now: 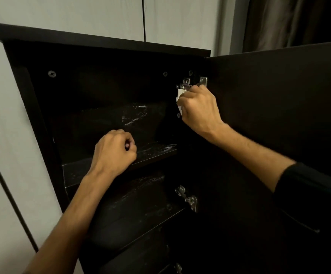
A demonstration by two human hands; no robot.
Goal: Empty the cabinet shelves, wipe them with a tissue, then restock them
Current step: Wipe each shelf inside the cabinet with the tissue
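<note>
Step in hand: wiping; the shelves in view hold nothing, so emptying looks done and restocking not begun.
Cabinet [101, 44]: dark, door [279, 91] swung open to the right.
Tissue [179, 95]: white wad in the right hand, pressed against the right inner wall just below the top hinge [192, 84].
Right hand [198, 107]: grip closed round the tissue, knuckles toward the camera, fingers touching the hinge.
Left hand [114, 151]: fingers curled into a loose fist, holding nothing that shows; it lies over the front edge of the top shelf [156, 151].
Top shelf: pale streaks on its surface and on the back panel behind it.
Second shelf [141, 206]: similar pale streaks, probably still to be wiped.
Next move, as judged: bring the tissue down from the hinge corner and across the shelf boards, working round the metal parts.
In the way: the hinge and the screw heads [52, 73] may snag or tear the tissue.
Around: lower hinge [188, 198], pale wall [81, 12], dark curtain [299, 20] far right.
</note>
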